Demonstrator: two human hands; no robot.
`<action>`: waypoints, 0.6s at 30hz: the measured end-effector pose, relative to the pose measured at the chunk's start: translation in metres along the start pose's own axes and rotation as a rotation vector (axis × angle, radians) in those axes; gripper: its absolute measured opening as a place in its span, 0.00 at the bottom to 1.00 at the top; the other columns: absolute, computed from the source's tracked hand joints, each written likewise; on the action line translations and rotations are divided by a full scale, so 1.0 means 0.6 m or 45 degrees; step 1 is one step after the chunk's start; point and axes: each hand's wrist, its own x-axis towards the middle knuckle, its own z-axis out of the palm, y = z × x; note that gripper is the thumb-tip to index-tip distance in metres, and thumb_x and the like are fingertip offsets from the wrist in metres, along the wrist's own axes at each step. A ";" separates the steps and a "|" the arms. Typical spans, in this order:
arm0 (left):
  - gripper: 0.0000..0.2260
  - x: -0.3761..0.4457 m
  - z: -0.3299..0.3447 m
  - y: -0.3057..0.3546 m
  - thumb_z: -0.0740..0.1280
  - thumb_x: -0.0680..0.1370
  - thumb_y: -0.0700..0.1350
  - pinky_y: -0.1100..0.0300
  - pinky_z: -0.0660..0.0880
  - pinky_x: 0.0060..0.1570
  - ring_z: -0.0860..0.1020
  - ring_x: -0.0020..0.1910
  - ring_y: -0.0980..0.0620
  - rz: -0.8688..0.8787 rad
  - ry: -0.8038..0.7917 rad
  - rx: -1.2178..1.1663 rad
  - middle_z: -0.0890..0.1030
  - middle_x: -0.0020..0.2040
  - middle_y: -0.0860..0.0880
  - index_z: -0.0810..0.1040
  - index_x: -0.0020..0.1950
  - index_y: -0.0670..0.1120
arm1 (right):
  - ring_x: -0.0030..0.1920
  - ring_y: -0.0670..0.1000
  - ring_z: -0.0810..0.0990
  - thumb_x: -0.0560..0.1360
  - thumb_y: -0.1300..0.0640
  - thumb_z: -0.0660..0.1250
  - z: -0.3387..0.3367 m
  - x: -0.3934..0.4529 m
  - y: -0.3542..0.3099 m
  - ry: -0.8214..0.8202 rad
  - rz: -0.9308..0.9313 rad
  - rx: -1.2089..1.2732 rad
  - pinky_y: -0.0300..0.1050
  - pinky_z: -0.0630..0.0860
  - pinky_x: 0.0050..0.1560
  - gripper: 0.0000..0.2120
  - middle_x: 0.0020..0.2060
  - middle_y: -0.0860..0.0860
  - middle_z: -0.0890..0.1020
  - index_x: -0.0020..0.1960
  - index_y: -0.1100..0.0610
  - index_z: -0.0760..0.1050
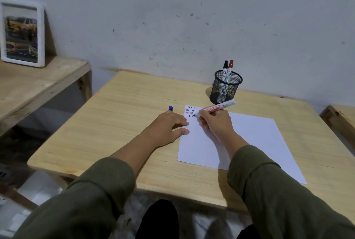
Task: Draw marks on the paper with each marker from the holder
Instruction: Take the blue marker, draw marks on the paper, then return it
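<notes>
A white sheet of paper lies on the wooden table, with rows of small red, blue and dark marks in its far left corner. My right hand grips an uncapped white marker, its dark tip touching the paper beside the marks. My left hand rests at the paper's left edge, fingers touching the sheet, and holds a blue cap that sticks out behind it. A black mesh holder stands behind the paper with a black-capped marker and a red-capped marker upright in it.
The wooden table stands against a grey wall. A lower wooden shelf at the left carries a white-framed picture. Another wooden piece sits at the right edge. My dark-clad knees show below the table's front edge.
</notes>
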 end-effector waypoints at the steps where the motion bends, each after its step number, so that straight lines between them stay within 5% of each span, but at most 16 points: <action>1: 0.16 0.000 0.000 0.000 0.68 0.74 0.52 0.68 0.60 0.60 0.69 0.65 0.54 -0.005 -0.002 -0.004 0.77 0.63 0.53 0.78 0.60 0.50 | 0.27 0.45 0.76 0.71 0.58 0.68 0.000 0.000 0.000 -0.001 0.003 -0.002 0.37 0.72 0.32 0.06 0.27 0.52 0.80 0.39 0.60 0.81; 18: 0.16 0.000 -0.001 -0.001 0.68 0.74 0.52 0.67 0.61 0.60 0.69 0.65 0.54 0.010 0.011 -0.001 0.77 0.63 0.53 0.79 0.60 0.49 | 0.28 0.46 0.76 0.71 0.58 0.67 0.000 0.003 0.001 -0.002 0.018 -0.050 0.37 0.73 0.32 0.08 0.28 0.53 0.80 0.39 0.62 0.81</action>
